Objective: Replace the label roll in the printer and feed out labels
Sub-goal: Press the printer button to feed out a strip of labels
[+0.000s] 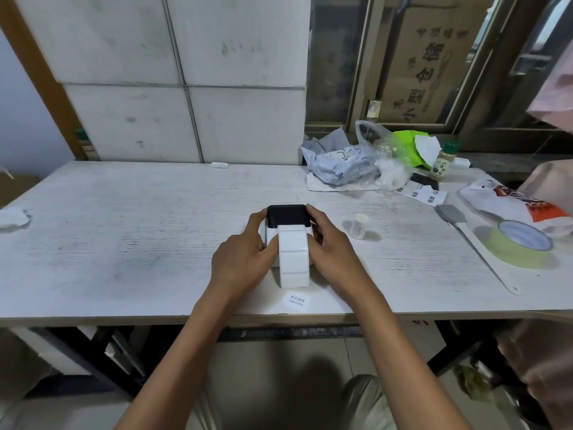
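Note:
A small white label printer with a black lid (287, 216) sits at the middle of the white table (124, 231). A strip of blank white labels (294, 259) comes out of its front and curves down toward me onto the table. My left hand (245, 252) grips the printer's left side, thumb up by the black lid. My right hand (333, 246) grips the right side the same way. A loose printed label reading "welcome" (296, 301) lies near the front edge.
A small white roll core (359, 225) stands right of the printer. Farther right lie a white spatula-like tool (477, 246), a green tape roll (519, 243) and a printed bag (514, 203). Plastic bags (356, 162) and a spice bottle (444, 161) crowd the back right.

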